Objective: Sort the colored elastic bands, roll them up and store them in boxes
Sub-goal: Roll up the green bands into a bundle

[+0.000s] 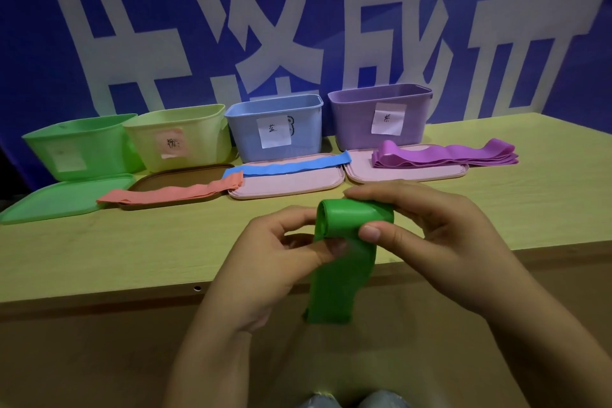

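Observation:
A green elastic band [344, 262] is partly rolled at its top, and its loose end hangs down over the table's front edge. My left hand [265, 262] pinches the roll's left end; my right hand [427, 232] grips it from the right, thumb on the front. At the back stand four open boxes: green [79, 146], yellow [182, 136], blue [275, 129] and purple [381, 116]. A pink band [172, 194], a blue band [291, 167] and a stack of purple bands [443, 156] lie flat in front of them.
Lids lie before the boxes: green [56, 199], brown [185, 179], and two pink lids [288, 187] [407, 174]. The wooden table [116, 248] ends in a front edge just under my hands. A blue banner with large white characters [298, 26] closes the back.

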